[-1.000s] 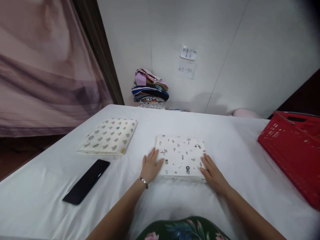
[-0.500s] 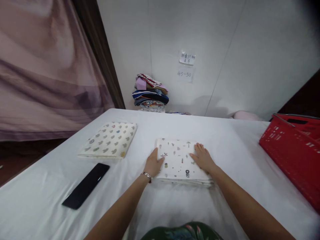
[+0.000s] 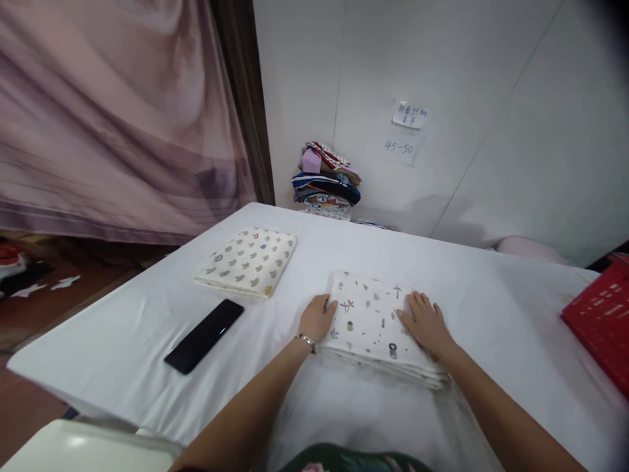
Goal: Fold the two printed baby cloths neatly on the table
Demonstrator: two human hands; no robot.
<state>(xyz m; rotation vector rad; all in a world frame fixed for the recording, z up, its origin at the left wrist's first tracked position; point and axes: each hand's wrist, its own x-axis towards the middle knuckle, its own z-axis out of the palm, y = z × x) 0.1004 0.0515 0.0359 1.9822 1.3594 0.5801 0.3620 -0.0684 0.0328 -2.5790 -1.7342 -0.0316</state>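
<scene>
A folded white cloth [image 3: 371, 321] with small printed motifs lies in front of me, its layers showing along the near edge. At its left edge rests my left hand [image 3: 317, 321], thumb over the top and fingers stretched along the side; a bracelet circles that wrist. My right hand [image 3: 426, 324] lies on the cloth's right side with its fingers spread. To the left is another folded cloth [image 3: 248, 262], cream with grey mushroom-like prints. Nearer to me, a black phone [image 3: 204, 336] lies flat.
All this lies on a white-covered table [image 3: 304, 262]. A red plastic basket [image 3: 602, 321] stands at the right edge. Behind the table, a stack of folded fabrics [image 3: 327, 180] rises by the wall. A pale seat [image 3: 93, 449] is at the lower left, and a pink curtain [image 3: 122, 118] hangs beyond.
My view has turned left and tilted, so things appear farther right and the basket is more cut off. Both hands stay at the sides of the folded cloth.
</scene>
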